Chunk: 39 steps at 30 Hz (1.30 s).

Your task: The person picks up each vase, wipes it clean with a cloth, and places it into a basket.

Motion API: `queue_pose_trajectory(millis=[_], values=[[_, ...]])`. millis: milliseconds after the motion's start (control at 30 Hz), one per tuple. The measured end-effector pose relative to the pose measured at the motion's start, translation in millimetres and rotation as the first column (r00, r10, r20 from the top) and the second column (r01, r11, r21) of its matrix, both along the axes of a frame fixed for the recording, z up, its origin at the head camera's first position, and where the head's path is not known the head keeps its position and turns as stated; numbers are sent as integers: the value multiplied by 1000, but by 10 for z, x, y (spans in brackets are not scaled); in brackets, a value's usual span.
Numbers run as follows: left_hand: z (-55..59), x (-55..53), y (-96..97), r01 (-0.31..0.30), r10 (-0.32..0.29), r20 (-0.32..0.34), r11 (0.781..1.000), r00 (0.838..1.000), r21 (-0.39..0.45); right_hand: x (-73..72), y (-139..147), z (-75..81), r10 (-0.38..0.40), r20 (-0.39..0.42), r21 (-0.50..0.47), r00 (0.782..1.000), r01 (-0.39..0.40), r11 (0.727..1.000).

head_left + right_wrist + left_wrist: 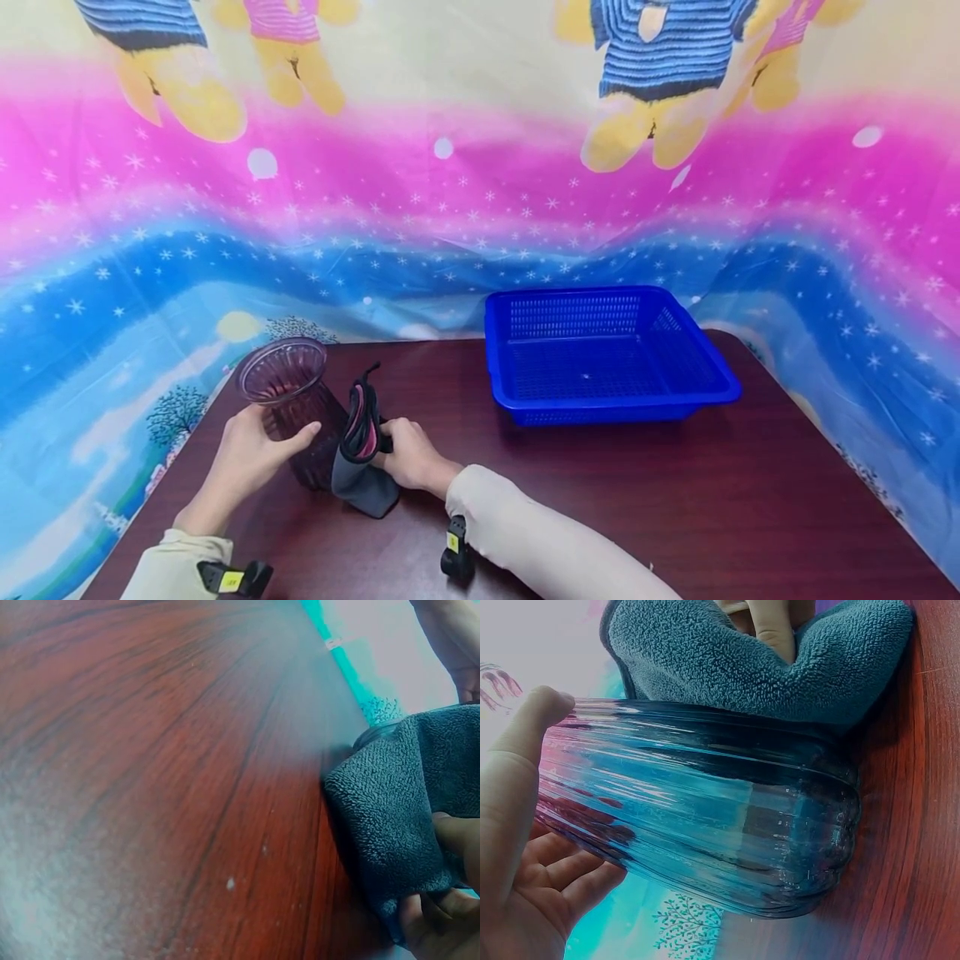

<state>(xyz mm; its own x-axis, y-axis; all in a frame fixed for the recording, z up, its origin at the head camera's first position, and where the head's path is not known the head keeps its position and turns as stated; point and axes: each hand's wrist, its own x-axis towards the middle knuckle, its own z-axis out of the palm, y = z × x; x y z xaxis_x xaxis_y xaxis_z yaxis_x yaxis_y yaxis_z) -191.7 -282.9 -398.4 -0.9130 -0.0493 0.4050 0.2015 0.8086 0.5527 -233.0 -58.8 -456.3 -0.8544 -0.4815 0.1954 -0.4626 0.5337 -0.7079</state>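
A ribbed purple glass vase (311, 450) with a flared rim stands at the table's left side, leaning slightly. My left hand (251, 454) grips it below the rim, thumb on the near side and fingers around the far side, as the left wrist view (547, 847) also shows. In my right hand (412, 454) is a folded grey cloth (365, 483) with dark edging and a pink inner face. The cloth (757, 667) lies along the vase's right side. Fingers of the right hand (442, 922) pinch its folds in the right wrist view.
A blue perforated plastic basket (600, 408) sits at the back right of the dark wooden table (660, 517). Behind the table hangs a printed curtain (465, 200) with bears and snowflakes. Each sleeve carries a black strap device (457, 550).
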Motion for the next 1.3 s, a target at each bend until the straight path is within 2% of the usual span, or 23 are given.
queue_pose_trajectory(millis=[267, 567, 800, 1067, 1300], values=[[3, 22, 15, 7, -7, 12, 1000, 1000, 7, 34, -9, 16, -8, 10, -26, 1000, 8, 1000], [1, 27, 15, 5, -6, 29, 1000, 1000, 7, 21, -34, 129, -8, -20, -77, 1000, 6, 997], [-3, 38, 12, 0, 0, 43, 1000, 999, -12, 17, -54, 326, 14, -6, -140, 1000, -14, 990], [-16, 22, 7, 35, -35, -18, 999, 999, 0, 21, -91, 589, 8, -26, -183, 1000, -13, 983], [-11, 24, -1, 31, -31, -5, 1000, 999, 0, 37, -111, 741, 29, -7, -211, 1000, -30, 977]])
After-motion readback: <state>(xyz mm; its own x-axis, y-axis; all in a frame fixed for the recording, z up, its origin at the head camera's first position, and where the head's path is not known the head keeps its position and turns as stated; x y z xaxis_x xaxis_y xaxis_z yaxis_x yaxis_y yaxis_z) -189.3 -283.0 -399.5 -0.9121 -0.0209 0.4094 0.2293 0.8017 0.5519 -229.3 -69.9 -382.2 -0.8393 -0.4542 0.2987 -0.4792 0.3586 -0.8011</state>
